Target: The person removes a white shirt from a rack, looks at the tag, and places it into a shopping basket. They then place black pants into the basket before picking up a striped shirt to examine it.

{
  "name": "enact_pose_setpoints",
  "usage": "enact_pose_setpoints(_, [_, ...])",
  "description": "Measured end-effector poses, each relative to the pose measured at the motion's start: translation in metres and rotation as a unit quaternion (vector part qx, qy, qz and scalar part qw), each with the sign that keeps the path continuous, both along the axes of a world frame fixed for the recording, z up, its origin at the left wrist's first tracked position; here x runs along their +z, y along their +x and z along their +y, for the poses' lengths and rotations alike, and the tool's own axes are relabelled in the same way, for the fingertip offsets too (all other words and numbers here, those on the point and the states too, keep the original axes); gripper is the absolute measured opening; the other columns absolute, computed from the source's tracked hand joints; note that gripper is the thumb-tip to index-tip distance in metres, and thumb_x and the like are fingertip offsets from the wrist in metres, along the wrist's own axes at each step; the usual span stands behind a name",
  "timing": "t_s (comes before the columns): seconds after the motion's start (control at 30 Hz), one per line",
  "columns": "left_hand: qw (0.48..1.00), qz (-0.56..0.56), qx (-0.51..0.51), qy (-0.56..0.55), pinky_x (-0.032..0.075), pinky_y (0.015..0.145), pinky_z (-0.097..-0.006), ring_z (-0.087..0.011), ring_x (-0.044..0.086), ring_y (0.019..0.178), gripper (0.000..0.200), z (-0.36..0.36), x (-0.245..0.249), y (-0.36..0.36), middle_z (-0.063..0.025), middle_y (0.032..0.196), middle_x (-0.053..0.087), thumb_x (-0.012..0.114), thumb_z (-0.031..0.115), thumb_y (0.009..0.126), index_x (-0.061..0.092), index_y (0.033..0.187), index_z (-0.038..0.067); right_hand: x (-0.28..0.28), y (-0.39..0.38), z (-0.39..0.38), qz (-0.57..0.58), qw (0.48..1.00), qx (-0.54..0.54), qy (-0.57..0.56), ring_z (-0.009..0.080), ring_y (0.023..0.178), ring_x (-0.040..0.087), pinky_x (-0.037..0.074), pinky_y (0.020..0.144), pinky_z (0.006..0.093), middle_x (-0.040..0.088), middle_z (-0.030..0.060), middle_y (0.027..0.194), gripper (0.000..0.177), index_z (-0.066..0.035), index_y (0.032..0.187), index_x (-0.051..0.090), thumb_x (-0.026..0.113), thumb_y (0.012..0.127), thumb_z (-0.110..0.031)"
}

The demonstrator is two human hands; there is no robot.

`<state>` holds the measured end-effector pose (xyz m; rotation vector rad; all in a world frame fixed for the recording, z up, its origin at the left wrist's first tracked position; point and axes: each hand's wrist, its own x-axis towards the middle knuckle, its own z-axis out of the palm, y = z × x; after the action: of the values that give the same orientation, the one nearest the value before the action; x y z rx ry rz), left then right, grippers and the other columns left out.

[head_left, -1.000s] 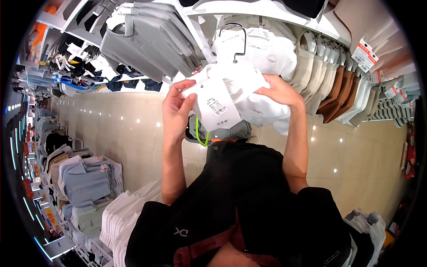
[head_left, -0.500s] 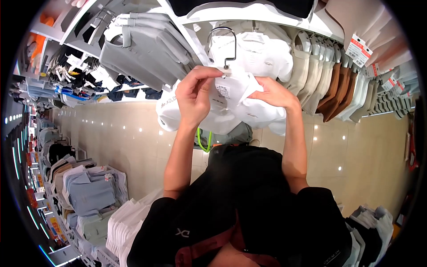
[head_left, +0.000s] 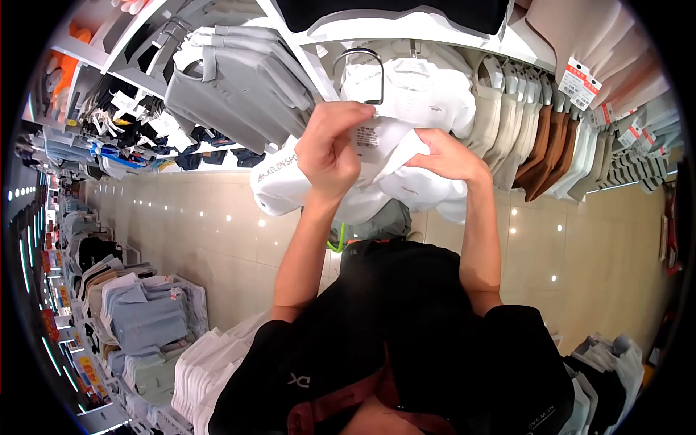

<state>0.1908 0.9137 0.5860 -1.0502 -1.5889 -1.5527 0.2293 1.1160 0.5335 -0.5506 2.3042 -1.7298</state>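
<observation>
Just below the row of hung white shirts (head_left: 435, 94), a white fabric garment (head_left: 290, 190), printed "KOLON SPO", is held up. Its bunched cloth is clutched by the right hand (head_left: 446, 156). Its white paper tag (head_left: 368, 135), with print too small to be read, is pinched by the left hand (head_left: 330, 152).

A white rack (head_left: 406, 22) carries hung white shirts (head_left: 428, 94), a row of beige and brown shirts (head_left: 533, 138) and grey shirts (head_left: 239, 87), while a low table (head_left: 201, 304) on the tiled floor (head_left: 217, 217) bears folded blue shirts (head_left: 145, 319) and white stacks (head_left: 210, 362).
</observation>
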Motion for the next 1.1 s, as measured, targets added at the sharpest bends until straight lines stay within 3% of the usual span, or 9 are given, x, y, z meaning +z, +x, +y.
enact_pose_setpoints(0.17, [0.996,0.077,0.034,-0.025,0.049,0.075,-0.0308,-0.0278,0.064,0.081,0.045,0.008,-0.008,0.017,-0.0181,0.087,0.066,0.04,-0.027,0.06,0.06,0.094,-0.006,0.001,0.006,0.006,-0.047,0.999,-0.004,-0.024,0.0124,0.092,0.058,0.048,0.084,0.0299,0.067,0.008,0.101,0.032,0.003,0.114,0.06,0.064,0.085,-0.01])
enact_pose_setpoints(0.23, [0.996,0.087,0.03,-0.015,0.052,0.072,-0.0334,-0.029,0.064,0.078,0.047,0.008,-0.014,0.02,-0.0155,0.085,0.068,0.046,-0.022,0.051,0.065,0.09,-0.005,-0.002,0.008,0.007,-0.044,0.998,-0.009,-0.042,0.012,0.092,0.058,0.048,0.085,0.0296,0.067,0.0076,0.102,0.033,0.003,0.114,0.059,0.065,0.085,-0.01])
enact_pose_setpoints(0.4, [0.998,0.033,0.037,-0.05,0.052,0.071,-0.0332,-0.0285,0.066,0.079,0.044,-0.009,-0.029,0.026,-0.0149,0.086,0.069,0.05,-0.022,0.054,0.065,0.091,-0.005,-0.004,0.02,0.023,-0.035,0.998,-0.016,-0.054,0.0114,0.095,0.058,0.047,0.087,0.0291,0.066,0.0073,0.106,0.036,0.003,0.117,0.059,0.065,0.085,-0.011])
enact_pose_setpoints(0.47, [0.996,-0.004,0.018,-0.085,0.051,0.077,-0.0326,-0.0284,0.066,0.083,0.042,-0.021,-0.035,0.026,-0.0169,0.09,0.068,0.043,-0.027,0.065,0.062,0.096,-0.005,-0.009,0.028,0.031,-0.045,0.998,-0.024,-0.046,0.0116,0.096,0.058,0.047,0.088,0.0297,0.066,0.0072,0.108,0.037,0.003,0.119,0.058,0.066,0.085,-0.011])
enact_pose_setpoints(0.77, [0.981,0.027,0.057,-0.181,0.054,0.074,-0.036,-0.0293,0.067,0.083,0.04,-0.029,-0.014,0.031,-0.0151,0.089,0.067,0.05,-0.023,0.065,0.063,0.097,-0.003,0.016,0.049,0.027,-0.016,0.996,-0.07,0.05,0.0186,0.095,0.061,0.048,0.084,0.0319,0.066,0.0132,0.106,0.046,0.003,0.12,0.053,0.071,0.082,-0.016])
enact_pose_setpoints(0.9, [0.968,0.01,0.059,-0.243,0.053,0.072,-0.0354,-0.0291,0.065,0.083,0.036,-0.032,-0.022,0.039,-0.0132,0.094,0.066,0.056,-0.02,0.068,0.063,0.098,0.0,0.025,0.054,0.034,-0.026,0.995,-0.066,0.074,0.0145,0.101,0.056,0.045,0.09,0.0299,0.062,0.0092,0.114,0.054,0.003,0.126,0.049,0.071,0.082,-0.018])
enact_pose_setpoints(0.97, [0.957,0.009,0.057,-0.285,0.051,0.072,-0.0361,-0.0285,0.062,0.085,0.033,-0.03,-0.028,0.042,-0.0106,0.097,0.064,0.063,-0.014,0.07,0.064,0.099,0.002,0.025,0.056,0.036,0.041,0.993,-0.089,0.062,0.0201,0.087,0.062,0.048,0.08,0.0321,0.066,0.0137,0.097,0.046,0.003,0.116,0.052,0.072,0.082,-0.021])
enact_pose_setpoints(1.1, [0.949,0.008,0.088,-0.302,0.047,0.077,-0.0362,-0.0275,0.059,0.085,0.032,-0.032,-0.02,0.043,-0.0083,0.096,0.062,0.068,-0.007,0.072,0.064,0.101,0.005,0.044,0.056,0.035,0.032,0.989,-0.089,0.114,0.0204,0.085,0.063,0.048,0.079,0.0321,0.066,0.0143,0.093,0.047,0.003,0.116,0.052,0.072,0.082,-0.023])
